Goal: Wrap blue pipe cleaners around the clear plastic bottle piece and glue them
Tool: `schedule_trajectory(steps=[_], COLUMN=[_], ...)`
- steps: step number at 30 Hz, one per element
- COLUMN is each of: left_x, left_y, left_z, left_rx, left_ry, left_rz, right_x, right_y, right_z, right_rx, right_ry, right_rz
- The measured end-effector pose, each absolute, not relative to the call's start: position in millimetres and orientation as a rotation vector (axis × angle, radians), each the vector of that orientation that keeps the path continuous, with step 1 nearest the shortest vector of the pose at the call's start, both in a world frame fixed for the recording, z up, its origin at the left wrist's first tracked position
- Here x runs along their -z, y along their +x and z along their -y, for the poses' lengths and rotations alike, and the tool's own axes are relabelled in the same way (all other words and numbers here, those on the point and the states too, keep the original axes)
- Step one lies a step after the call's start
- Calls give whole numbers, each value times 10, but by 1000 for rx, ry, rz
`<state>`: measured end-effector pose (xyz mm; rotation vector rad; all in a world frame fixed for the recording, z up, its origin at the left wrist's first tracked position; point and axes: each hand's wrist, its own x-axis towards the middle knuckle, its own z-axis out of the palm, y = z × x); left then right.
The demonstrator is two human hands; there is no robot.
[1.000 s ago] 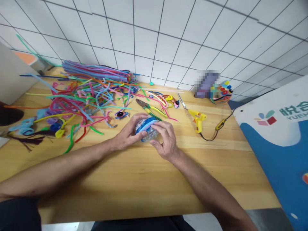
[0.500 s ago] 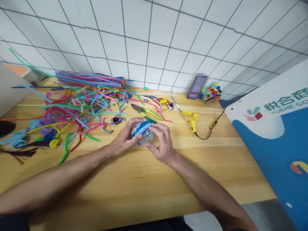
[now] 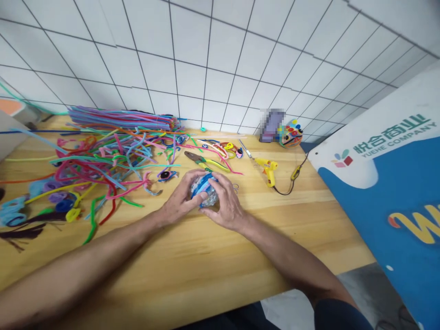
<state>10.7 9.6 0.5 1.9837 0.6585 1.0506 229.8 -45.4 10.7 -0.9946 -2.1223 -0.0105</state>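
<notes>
Between my hands is a round, clear ball-like object [image 3: 212, 199] with blue and pale lilac pipe cleaner strips running over it. My left hand [image 3: 184, 195] grips its left side, thumb laid across the front. On the other side, my right hand [image 3: 225, 201] curls its fingers over the top and right, with the thumb below. Much of the ball is hidden by the fingers. Just beyond it lie pliers [image 3: 206, 161] with yellow-green handles. Small looped scissor handles [image 3: 235, 187] show right of my right hand.
Loose pipe cleaners [image 3: 99, 165] spread over the left of the wooden table [image 3: 192, 266], with a bundle [image 3: 120, 118] behind. A yellow glue gun [image 3: 268, 169] with a cord [image 3: 292, 183] lies right. A phone [image 3: 271, 126] and a colourful craft piece [image 3: 290, 134] stand by the tiled wall.
My right hand has closed further over the ball, covering more of its strips. The scissor handles now show beside it. The view has shifted slightly to the right.
</notes>
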Motion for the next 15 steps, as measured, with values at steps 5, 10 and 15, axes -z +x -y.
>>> schedule_trajectory(steps=[5, 10, 15], left_x=[-15, -5, -25], left_y=[107, 95, 83], left_z=[-107, -98, -76], left_rx=[-1077, -1072, -1054], left_ry=[2023, 2005, 1981], left_rz=[-649, -657, -641], right_x=[-92, -112, -132], right_y=[2295, 2273, 2290], right_z=[446, 448, 477], right_rx=[3, -27, -55], right_ry=[-997, -956, -934], right_rz=[2109, 2101, 2073])
